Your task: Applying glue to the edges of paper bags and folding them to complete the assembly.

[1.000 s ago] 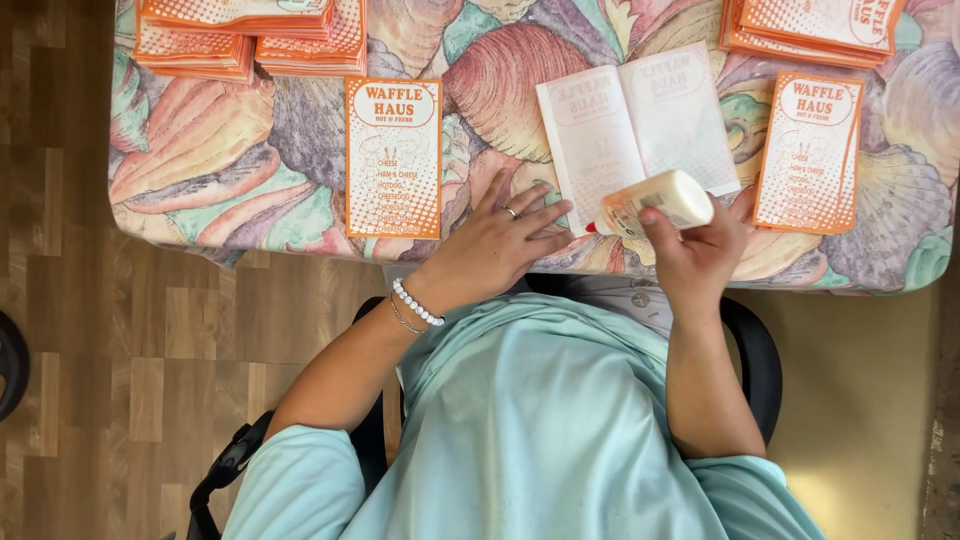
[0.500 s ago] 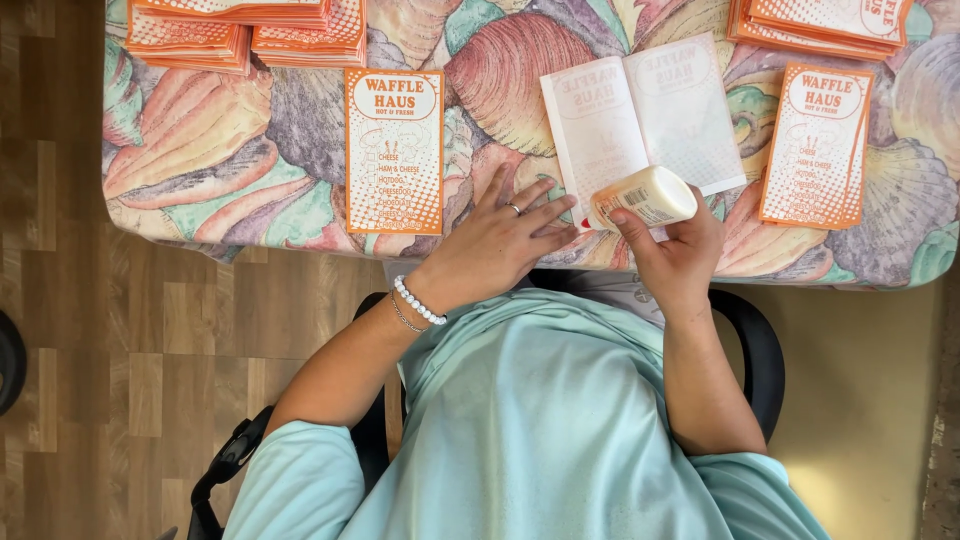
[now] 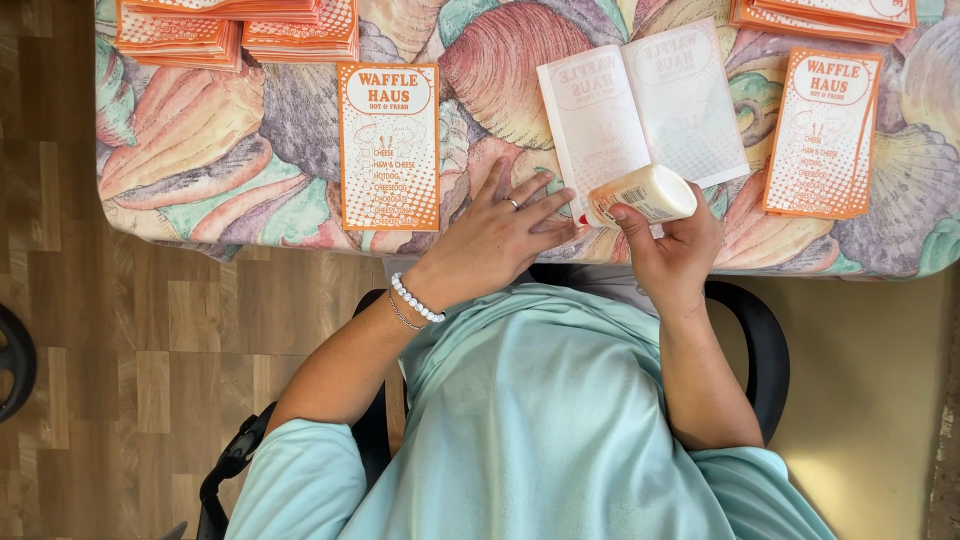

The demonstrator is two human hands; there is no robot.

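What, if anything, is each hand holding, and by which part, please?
The right hand grips a white bottle around its body. The left hand holds nothing; it lies flat on the table.

Right hand (image 3: 672, 240) drawn nearer the table edge and slightly leftward since one second ago, carrying the cream-coloured bottle (image 3: 642, 195) with it. Bottle now tilted lower, its tip lying over the near corner of the open booklet (image 3: 640, 105) rather than right of it. Left hand (image 3: 500, 230) shifted marginally, fingers (image 3: 545, 195) spread closer to the bottle tip.
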